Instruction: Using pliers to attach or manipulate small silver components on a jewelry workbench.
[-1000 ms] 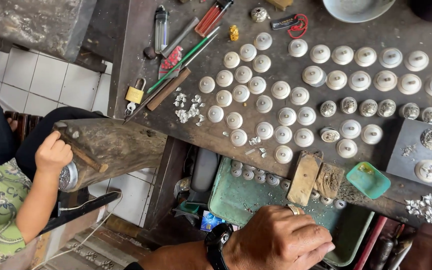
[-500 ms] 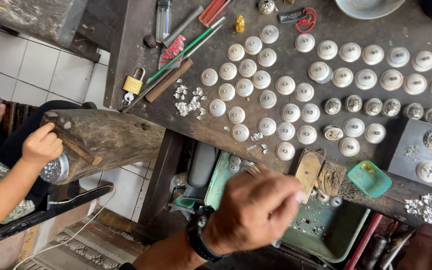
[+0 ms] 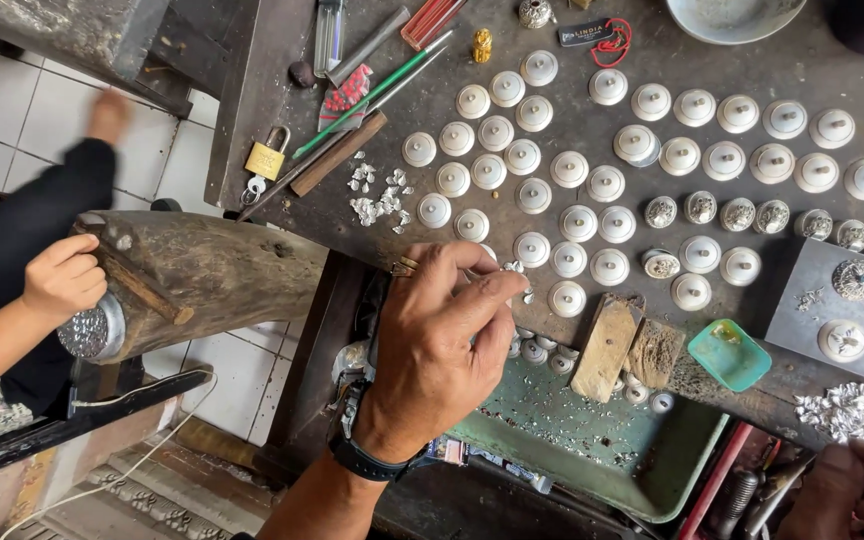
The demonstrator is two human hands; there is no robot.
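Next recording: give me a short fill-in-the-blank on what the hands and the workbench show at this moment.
1. The left hand wears a black ____ at the wrist.
2. Its fingertips reach the near edge of the rows of round white ____ on the workbench.
3. The brass padlock lies at the bench's ____ edge.
4. The small tray near the right hand is coloured ____.

Missing: watch; caps; left; teal

Right hand (image 3: 847,490) cut off at near right corner, grasp untellable; small silver piece (image 3: 515,268) mostly hidden under left hand (image 3: 439,345) fingertips; far bowl (image 3: 727,15) cropped.
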